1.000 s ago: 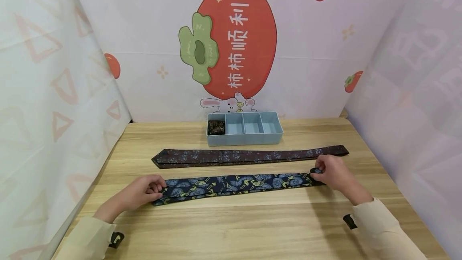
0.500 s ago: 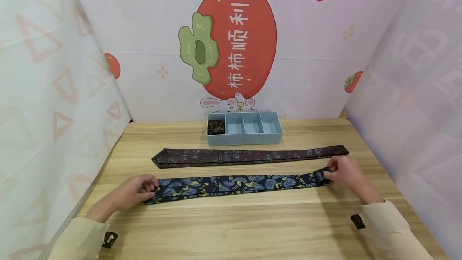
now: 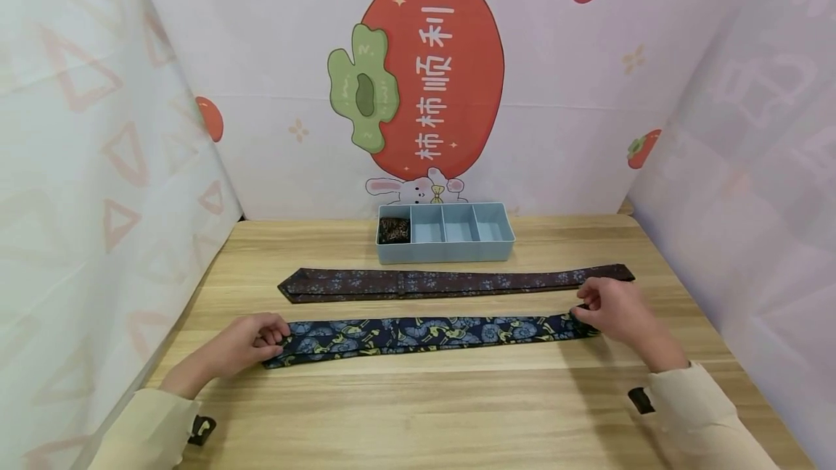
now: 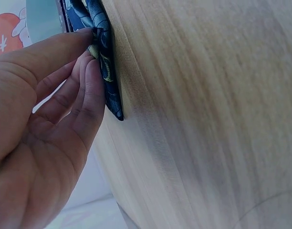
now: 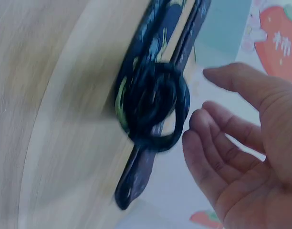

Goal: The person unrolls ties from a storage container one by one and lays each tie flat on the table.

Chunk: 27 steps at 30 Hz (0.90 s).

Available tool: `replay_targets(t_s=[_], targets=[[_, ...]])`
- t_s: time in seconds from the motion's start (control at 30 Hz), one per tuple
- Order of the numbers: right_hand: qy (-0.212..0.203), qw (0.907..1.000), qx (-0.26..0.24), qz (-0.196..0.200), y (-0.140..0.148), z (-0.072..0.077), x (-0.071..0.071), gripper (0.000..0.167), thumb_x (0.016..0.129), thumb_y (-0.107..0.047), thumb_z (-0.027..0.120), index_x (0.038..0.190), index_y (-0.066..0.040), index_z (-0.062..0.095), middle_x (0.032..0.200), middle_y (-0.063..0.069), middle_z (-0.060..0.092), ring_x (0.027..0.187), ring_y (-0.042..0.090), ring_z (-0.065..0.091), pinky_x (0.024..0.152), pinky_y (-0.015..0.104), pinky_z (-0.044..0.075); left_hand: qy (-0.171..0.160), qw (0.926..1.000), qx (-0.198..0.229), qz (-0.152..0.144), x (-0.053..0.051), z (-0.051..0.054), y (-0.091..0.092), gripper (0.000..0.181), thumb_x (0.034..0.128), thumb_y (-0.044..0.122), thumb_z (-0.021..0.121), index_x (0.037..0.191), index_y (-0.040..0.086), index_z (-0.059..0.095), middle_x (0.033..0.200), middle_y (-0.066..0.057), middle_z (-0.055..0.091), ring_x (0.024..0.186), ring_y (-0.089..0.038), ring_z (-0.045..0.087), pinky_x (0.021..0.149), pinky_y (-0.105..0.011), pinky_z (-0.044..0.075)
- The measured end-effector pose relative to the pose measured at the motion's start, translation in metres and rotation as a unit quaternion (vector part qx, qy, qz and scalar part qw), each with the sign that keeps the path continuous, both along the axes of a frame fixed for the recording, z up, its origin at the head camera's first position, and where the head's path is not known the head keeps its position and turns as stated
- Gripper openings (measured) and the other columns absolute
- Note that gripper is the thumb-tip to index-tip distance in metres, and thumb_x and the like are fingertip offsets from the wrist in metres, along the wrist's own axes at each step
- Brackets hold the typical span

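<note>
A navy necktie (image 3: 418, 334) with a blue and yellow pattern lies lengthwise across the table. Its wide left end is pinched between the thumb and fingers of my left hand (image 3: 244, 345), and the left wrist view shows the tie's edge (image 4: 108, 71) there. The narrow right end is wound into a loose coil (image 5: 153, 107). Beside that coil is my right hand (image 3: 617, 312), thumb and fingers apart with a gap to the roll in the right wrist view. Behind lies a dark maroon floral necktie (image 3: 457, 283), stretched out flat.
A light-blue box (image 3: 451, 251) with several compartments stands at the back. A dark patterned rolled item (image 3: 395, 231) sits in its leftmost compartment. Printed cloth (image 3: 555, 129) hangs behind and on both sides of the wooden table (image 3: 405, 412).
My left hand has shifted left with the navy tie's wide end. My right hand first moved right with the coiled end, then slightly back left, and its fingers are now off the coil.
</note>
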State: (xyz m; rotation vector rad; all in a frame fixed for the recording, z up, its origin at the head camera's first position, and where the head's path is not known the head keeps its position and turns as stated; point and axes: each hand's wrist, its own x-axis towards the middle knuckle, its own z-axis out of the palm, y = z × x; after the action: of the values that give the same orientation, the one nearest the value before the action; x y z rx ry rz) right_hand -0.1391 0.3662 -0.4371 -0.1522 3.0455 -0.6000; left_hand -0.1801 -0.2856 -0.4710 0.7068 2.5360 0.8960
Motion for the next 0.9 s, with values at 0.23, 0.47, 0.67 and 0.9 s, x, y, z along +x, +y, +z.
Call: replay_targets(t_s=[0.23,0.47,0.67,0.9], targets=[[0.015,0.9994,0.019,0.026,-0.011,-0.012,-0.005,0.028,0.084,-0.012,0.088,0.097,0.002,0.069,0.086,0.009,0.065,0.075,0.018,0.057,0.066,0.038,0.053,0.005,1.0,0.001,0.0,0.0,-0.001,0.0,0.019,0.0961,0.006,0.076,0.113,0.003,0.068,0.096,0.0,0.067,0.084,0.001,0.06,0.071,-0.023,0.057],[0.029,0.9995,0.01,0.002,0.005,-0.017,-0.004,0.03,0.08,-0.009,0.091,0.092,0.003,0.066,0.084,0.011,0.066,0.074,0.019,0.058,0.066,0.039,0.053,0.0,1.0,0.007,-0.003,-0.001,-0.002,-0.002,0.019,0.0965,0.007,0.076,0.114,0.003,0.068,0.097,-0.001,0.067,0.085,0.0,0.06,0.071,-0.024,0.057],[0.021,0.9996,-0.005,-0.021,0.021,-0.008,-0.002,0.026,0.084,-0.011,0.085,0.096,0.005,0.069,0.086,0.013,0.068,0.077,0.022,0.063,0.067,0.04,0.056,0.007,1.0,-0.004,-0.004,-0.001,0.0,-0.005,0.02,0.0959,0.008,0.077,0.113,0.004,0.068,0.097,0.0,0.067,0.085,0.001,0.059,0.07,-0.023,0.057],[-0.006,0.9991,-0.016,-0.039,0.039,-0.003,0.0,0.021,0.088,-0.005,0.079,0.101,0.007,0.069,0.087,0.013,0.07,0.077,0.021,0.063,0.067,0.039,0.055,0.018,0.9998,-0.012,-0.004,-0.004,-0.001,-0.012,0.019,0.0952,0.007,0.076,0.112,0.004,0.068,0.097,0.0,0.067,0.085,0.001,0.059,0.071,-0.024,0.057]])
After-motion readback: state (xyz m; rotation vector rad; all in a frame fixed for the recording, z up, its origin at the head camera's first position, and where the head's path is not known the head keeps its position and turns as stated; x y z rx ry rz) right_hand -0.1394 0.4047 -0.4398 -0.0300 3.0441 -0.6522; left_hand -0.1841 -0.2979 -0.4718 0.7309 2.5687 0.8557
